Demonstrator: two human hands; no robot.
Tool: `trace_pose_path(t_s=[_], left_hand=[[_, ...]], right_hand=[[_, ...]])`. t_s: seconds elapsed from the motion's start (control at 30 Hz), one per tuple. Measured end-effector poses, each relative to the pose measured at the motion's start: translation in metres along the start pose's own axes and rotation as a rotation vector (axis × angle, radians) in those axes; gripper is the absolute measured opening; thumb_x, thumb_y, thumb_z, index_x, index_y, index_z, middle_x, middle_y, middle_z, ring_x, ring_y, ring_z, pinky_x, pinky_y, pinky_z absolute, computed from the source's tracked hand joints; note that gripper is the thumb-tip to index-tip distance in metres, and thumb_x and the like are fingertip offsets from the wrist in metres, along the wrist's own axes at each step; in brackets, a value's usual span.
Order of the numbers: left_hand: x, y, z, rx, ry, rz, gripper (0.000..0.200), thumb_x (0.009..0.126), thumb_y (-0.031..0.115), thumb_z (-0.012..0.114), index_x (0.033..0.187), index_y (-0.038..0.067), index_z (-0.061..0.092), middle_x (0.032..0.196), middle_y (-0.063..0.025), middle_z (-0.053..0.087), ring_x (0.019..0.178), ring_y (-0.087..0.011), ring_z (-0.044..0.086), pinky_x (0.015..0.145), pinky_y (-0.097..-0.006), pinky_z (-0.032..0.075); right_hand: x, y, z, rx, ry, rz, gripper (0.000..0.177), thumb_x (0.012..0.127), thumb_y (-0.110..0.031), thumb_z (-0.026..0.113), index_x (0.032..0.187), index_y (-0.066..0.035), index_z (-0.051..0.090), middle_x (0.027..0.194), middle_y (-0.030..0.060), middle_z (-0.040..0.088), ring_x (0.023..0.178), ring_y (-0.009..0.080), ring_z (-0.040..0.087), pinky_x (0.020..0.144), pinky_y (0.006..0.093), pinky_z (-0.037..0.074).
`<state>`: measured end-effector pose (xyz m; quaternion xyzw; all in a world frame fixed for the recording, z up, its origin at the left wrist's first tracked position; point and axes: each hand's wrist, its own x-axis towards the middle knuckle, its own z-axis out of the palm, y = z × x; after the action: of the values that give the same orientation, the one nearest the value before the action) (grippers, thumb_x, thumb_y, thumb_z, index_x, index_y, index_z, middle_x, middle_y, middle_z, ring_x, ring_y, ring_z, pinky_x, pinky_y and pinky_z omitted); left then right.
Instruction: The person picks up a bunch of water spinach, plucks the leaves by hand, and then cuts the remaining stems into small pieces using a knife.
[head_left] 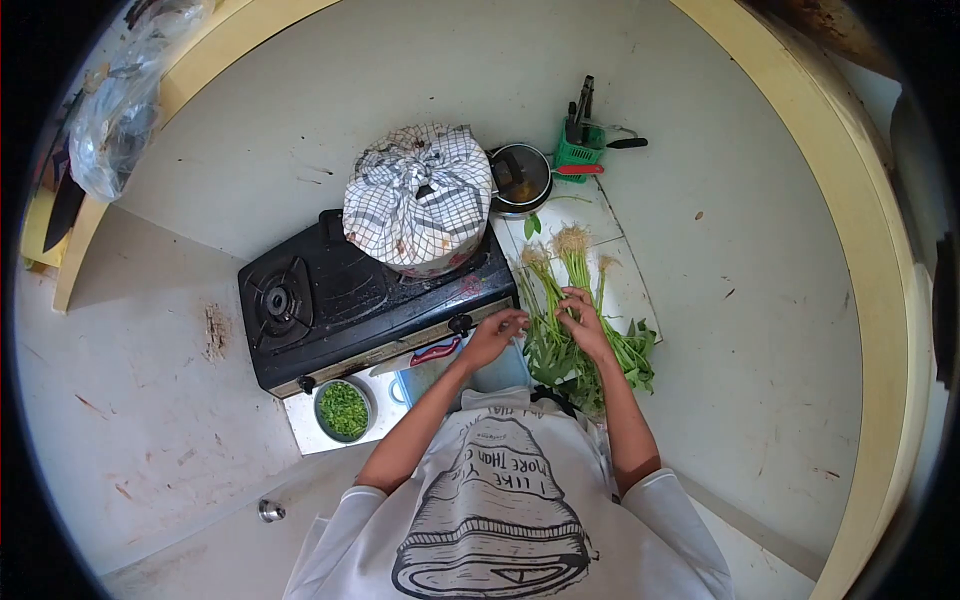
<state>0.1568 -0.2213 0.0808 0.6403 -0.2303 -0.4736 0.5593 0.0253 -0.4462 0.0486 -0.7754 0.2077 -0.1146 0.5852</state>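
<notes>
A bunch of leafy greens [560, 330] with pale roots lies on the white tiled floor [620, 285], roots pointing away from me. My right hand [585, 322] rests on the stems in the middle of the bunch with its fingers curled around them. Just left of the bunch, by the stove's front corner, my left hand [497, 333] pinches a thin stem. The two hands are a few centimetres apart.
A black two-burner gas stove [300, 300] carries a pot wrapped in a checked cloth [420, 200]. Behind it stand a steel pot [522, 178] and a green utensil basket [580, 150]. A red-handled knife [435, 351] and a bowl of chopped greens [343, 408] lie near the stove's front.
</notes>
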Motion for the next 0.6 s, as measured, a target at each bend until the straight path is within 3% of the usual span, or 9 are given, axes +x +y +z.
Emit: trace_pose_path(t_s=[0.03,0.13,0.23,0.43,0.6], left_hand=[[0.01,0.004,0.007,-0.057,0.031,-0.005,0.042,0.108,0.034,0.056,0.137,0.004,0.059,0.116,-0.0039,0.07,0.103,-0.0141,0.065,0.09,-0.0308,0.054],[0.037,0.013,0.027,-0.294,0.133,0.006,0.035,0.105,0.029,0.061,0.129,0.003,0.063,0.11,-0.0055,0.071,0.092,-0.0118,0.066,0.078,-0.0282,0.053],[0.051,0.021,0.039,-0.188,0.185,-0.026,0.032,0.102,0.026,0.067,0.126,0.004,0.064,0.104,-0.0036,0.07,0.088,-0.0104,0.064,0.076,-0.0281,0.052],[0.056,0.022,0.041,-0.241,0.227,0.001,0.023,0.099,0.018,0.069,0.118,0.005,0.065,0.099,-0.0008,0.069,0.089,-0.0091,0.063,0.076,-0.0266,0.05],[0.055,0.02,0.039,-0.313,0.237,0.075,0.014,0.101,0.015,0.065,0.112,0.007,0.064,0.101,0.0,0.07,0.094,-0.0096,0.063,0.08,-0.0279,0.051]], right_hand=[[-0.004,-0.01,-0.002,0.003,-0.004,-0.012,0.016,0.089,-0.01,0.076,0.102,-0.004,0.07,0.138,0.0128,0.052,0.137,0.03,0.046,0.114,0.0422,0.036],[-0.014,-0.031,-0.004,-0.014,-0.016,-0.049,0.018,0.087,-0.009,0.078,0.102,-0.004,0.07,0.138,0.0137,0.052,0.137,0.0313,0.046,0.115,0.0418,0.035],[-0.022,-0.037,-0.002,-0.117,-0.028,-0.145,0.017,0.089,-0.005,0.076,0.103,-0.004,0.067,0.139,0.0131,0.053,0.135,0.0307,0.048,0.113,0.0406,0.038],[-0.027,-0.034,0.0,-0.054,0.097,-0.025,0.017,0.09,-0.009,0.076,0.104,-0.004,0.069,0.127,0.0133,0.061,0.123,0.0278,0.059,0.105,0.0394,0.045],[-0.031,-0.026,0.001,0.142,0.145,0.099,0.017,0.094,-0.012,0.074,0.105,-0.001,0.068,0.122,0.0093,0.065,0.114,0.02,0.063,0.094,0.0337,0.048]])
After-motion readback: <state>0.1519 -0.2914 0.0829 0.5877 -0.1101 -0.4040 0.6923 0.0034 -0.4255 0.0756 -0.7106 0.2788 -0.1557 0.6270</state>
